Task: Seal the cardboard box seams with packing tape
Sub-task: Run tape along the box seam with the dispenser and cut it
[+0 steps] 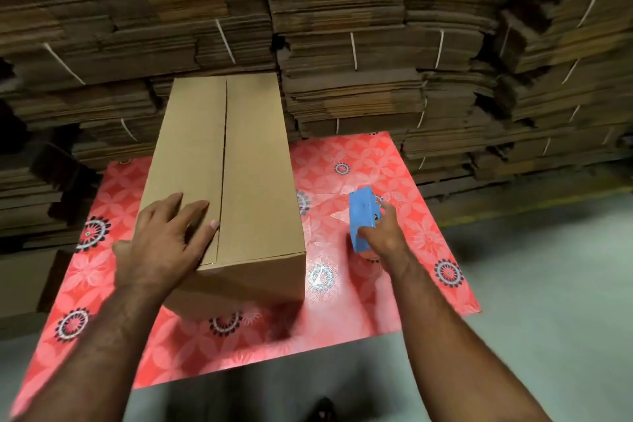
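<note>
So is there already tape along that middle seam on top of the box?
No, the seam on top of the cardboard box shows as a bare dark line with no tape.

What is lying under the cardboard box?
The cardboard box stands on a red floral mat spread on the grey floor. The mat shows all around the box; the part beneath the box is covered and cannot be seen.
</note>
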A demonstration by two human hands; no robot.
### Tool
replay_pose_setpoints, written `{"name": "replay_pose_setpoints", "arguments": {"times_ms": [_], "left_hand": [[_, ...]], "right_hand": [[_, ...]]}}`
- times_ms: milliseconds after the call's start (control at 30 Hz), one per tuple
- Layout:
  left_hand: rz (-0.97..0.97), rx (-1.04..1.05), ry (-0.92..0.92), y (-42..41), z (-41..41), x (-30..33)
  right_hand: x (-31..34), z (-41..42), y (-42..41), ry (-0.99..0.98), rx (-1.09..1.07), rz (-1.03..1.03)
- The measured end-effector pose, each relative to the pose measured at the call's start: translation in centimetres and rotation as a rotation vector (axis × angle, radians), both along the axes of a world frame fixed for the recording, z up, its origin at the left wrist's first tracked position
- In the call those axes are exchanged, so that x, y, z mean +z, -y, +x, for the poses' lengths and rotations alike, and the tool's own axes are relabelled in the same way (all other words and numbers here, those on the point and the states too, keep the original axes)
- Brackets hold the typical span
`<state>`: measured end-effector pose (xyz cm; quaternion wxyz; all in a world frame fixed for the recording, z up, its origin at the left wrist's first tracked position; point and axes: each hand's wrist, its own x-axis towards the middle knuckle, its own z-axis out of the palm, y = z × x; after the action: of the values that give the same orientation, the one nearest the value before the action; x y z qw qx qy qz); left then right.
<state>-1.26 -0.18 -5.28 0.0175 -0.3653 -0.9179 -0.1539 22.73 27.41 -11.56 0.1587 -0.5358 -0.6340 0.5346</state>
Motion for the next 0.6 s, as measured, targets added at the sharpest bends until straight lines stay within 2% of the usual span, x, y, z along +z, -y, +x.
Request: {"name": "replay_pose_setpoints", "arguments": {"times_ms": [167, 267, 300, 367, 500, 600], "left_hand": [[-0.067, -0.012, 0.081, 0.5, -0.6, -0.1], [-0.132, 0.0, 0.106, 0.1, -0.5, 1.8], [-0.101, -0.01, 0.105, -0.1, -0.3, 3.0], [0.1, -0.057, 0.201, -0.3, -0.1, 5.8], [0.572, -0.112, 0.72, 0.1, 0.5, 12.0], [0.745, -0.077, 1.008, 0.9, 0.5, 15.2]], "right_hand": [[9.7, -1.0, 1.9, -0.276, -0.072, 0.031], [15.3, -2.0, 4.3, -0.293, 0.025, 0.152], [16.8, -2.4, 5.4, -0.268, 0.075, 0.221], [19.1, -3.8, 7.6, -0.188, 0.146, 0.363], [21.9, -6.4, 12.3, -0.1, 0.222, 0.539], [22.8, -7.6, 15.1, -0.111, 0.294, 0.623]]}}
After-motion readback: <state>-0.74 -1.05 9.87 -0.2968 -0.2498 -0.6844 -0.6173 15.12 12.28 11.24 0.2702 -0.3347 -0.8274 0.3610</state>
